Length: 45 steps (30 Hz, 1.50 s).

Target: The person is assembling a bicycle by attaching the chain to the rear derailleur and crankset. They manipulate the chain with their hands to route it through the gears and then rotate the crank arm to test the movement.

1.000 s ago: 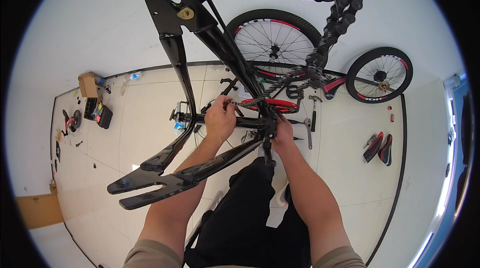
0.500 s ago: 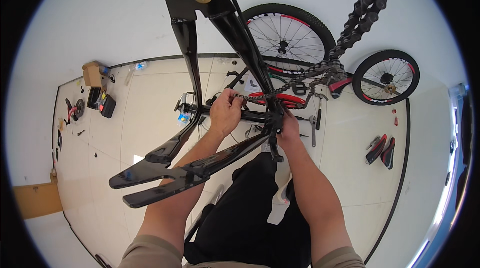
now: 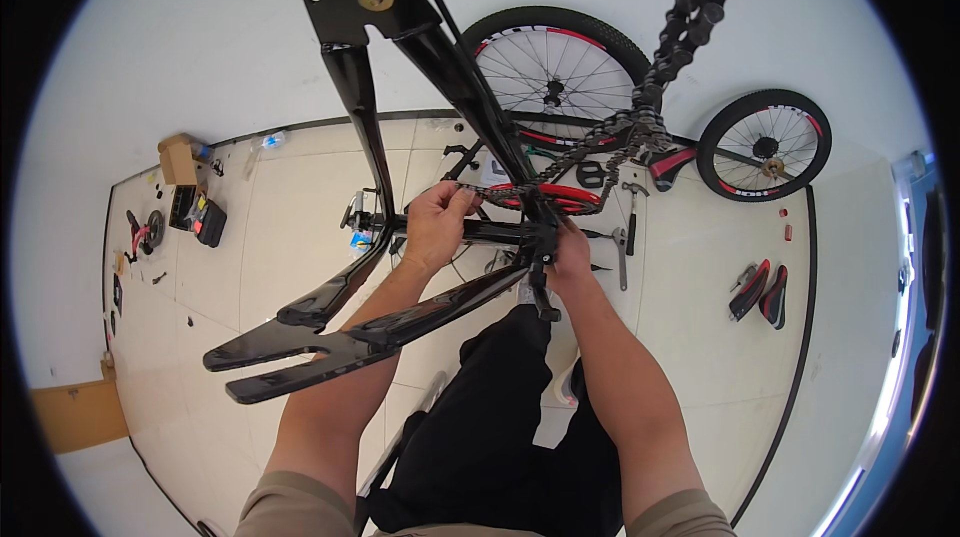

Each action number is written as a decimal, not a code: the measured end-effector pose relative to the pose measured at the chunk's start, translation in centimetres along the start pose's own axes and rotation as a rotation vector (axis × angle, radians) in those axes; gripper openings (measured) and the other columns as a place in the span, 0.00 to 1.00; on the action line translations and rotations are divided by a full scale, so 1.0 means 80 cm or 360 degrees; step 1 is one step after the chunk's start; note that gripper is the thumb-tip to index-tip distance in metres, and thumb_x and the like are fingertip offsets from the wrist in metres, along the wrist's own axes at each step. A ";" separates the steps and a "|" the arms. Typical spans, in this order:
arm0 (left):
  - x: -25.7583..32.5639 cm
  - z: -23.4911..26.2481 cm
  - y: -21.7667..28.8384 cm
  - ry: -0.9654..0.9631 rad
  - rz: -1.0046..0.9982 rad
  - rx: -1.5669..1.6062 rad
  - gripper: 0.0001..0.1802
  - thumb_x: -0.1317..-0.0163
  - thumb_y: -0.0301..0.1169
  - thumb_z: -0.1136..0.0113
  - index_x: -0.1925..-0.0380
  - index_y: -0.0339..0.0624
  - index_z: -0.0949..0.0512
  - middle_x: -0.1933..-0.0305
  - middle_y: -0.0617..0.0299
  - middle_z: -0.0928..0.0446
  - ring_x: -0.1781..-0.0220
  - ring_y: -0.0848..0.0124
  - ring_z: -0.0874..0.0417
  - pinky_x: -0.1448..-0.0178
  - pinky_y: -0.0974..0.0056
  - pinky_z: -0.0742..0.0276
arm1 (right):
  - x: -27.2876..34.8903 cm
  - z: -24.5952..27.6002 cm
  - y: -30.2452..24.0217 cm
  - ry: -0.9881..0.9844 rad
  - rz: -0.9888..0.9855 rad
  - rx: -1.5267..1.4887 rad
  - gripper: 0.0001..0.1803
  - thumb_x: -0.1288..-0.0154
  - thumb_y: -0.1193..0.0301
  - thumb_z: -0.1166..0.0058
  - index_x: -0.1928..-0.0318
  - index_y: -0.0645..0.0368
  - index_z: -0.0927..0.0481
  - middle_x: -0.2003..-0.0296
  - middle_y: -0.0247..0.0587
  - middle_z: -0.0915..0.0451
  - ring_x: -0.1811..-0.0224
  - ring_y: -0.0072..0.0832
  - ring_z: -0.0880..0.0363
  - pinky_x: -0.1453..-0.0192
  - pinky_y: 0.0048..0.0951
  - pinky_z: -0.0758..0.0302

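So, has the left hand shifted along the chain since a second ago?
Cannot tell. The left hand grips the chain beside the red chainring as before; the small shift in the picture matches head movement, since the floor tools moved likewise.

Bright even indoor light, soft shadows, sharp centre, strong fisheye bending

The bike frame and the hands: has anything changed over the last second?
Hardly. Both hands stayed put: the left hand still pinches the chain, the right hand still grips the frame lower down. Nothing was taken up or let go. The whole scene only slid slightly in the picture, so the head moved a little. The wheels lie as before.
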<state>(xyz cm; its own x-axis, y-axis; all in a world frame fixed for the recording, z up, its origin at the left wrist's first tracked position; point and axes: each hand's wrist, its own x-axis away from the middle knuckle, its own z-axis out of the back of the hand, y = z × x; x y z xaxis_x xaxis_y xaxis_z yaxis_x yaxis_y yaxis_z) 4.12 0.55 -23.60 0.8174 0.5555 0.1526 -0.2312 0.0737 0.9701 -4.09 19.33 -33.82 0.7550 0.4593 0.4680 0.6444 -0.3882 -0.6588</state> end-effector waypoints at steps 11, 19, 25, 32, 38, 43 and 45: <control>0.009 -0.010 0.014 0.0043 -0.0251 -0.0174 0.14 0.30 0.35 0.42 0.58 0.33 0.17 0.72 0.65 0.21 0.69 0.78 0.26 0.64 0.70 0.29 | 0.008 -0.017 -0.011 0.0154 -0.0116 -0.0058 0.14 0.25 0.69 0.53 0.44 0.61 0.24 0.55 0.35 0.17 0.57 0.23 0.17 0.54 0.26 0.24; 0.023 -0.016 0.055 0.0053 -0.0743 -0.0674 0.13 0.28 0.33 0.45 0.58 0.32 0.18 0.73 0.56 0.22 0.69 0.71 0.24 0.62 0.67 0.27 | 0.004 -0.016 -0.009 0.0187 -0.0101 -0.0004 0.14 0.25 0.67 0.51 0.46 0.62 0.23 0.60 0.31 0.18 0.66 0.18 0.23 0.63 0.22 0.27; 0.030 -0.022 0.054 0.0097 -0.0452 -0.0338 0.17 0.25 0.36 0.47 0.62 0.30 0.19 0.71 0.61 0.20 0.68 0.76 0.24 0.61 0.69 0.27 | 0.008 -0.025 -0.012 0.0179 -0.0080 0.0006 0.15 0.24 0.68 0.53 0.45 0.63 0.24 0.59 0.33 0.18 0.63 0.20 0.22 0.58 0.23 0.26; 0.031 -0.028 0.061 0.0178 -0.0466 -0.0073 0.14 0.27 0.33 0.44 0.54 0.32 0.19 0.65 0.61 0.17 0.64 0.76 0.20 0.55 0.70 0.22 | 0.005 -0.019 -0.009 0.0174 -0.0105 0.0011 0.15 0.24 0.68 0.53 0.44 0.62 0.24 0.60 0.32 0.19 0.64 0.19 0.22 0.60 0.23 0.27; 0.035 -0.018 0.076 0.0180 -0.0352 -0.0074 0.13 0.30 0.30 0.40 0.53 0.31 0.19 0.65 0.61 0.17 0.62 0.77 0.20 0.55 0.72 0.24 | 0.005 -0.018 -0.009 0.0168 -0.0158 0.0043 0.16 0.24 0.68 0.53 0.43 0.62 0.25 0.56 0.34 0.17 0.60 0.20 0.19 0.56 0.24 0.23; 0.042 -0.028 0.084 0.0105 -0.0437 -0.0124 0.12 0.31 0.28 0.40 0.53 0.30 0.19 0.63 0.58 0.16 0.60 0.74 0.17 0.51 0.69 0.21 | 0.009 -0.023 -0.013 0.0161 -0.0108 0.0004 0.14 0.24 0.67 0.52 0.45 0.62 0.24 0.61 0.31 0.18 0.65 0.18 0.22 0.62 0.23 0.27; 0.044 -0.031 0.086 0.0103 -0.0445 -0.0122 0.12 0.31 0.28 0.40 0.53 0.29 0.20 0.62 0.56 0.15 0.59 0.72 0.15 0.50 0.68 0.19 | 0.010 -0.026 -0.014 0.0224 -0.0091 -0.0034 0.14 0.25 0.68 0.51 0.47 0.63 0.23 0.66 0.28 0.20 0.72 0.15 0.28 0.71 0.21 0.33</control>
<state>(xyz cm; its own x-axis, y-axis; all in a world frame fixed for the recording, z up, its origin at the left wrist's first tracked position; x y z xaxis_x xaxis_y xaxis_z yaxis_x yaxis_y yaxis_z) 4.08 5.02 -16.83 0.8202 0.5564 -0.1332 -0.0430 0.2921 0.9554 -3.92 18.46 -31.49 0.7254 0.3654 0.5834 0.6884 -0.3819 -0.6167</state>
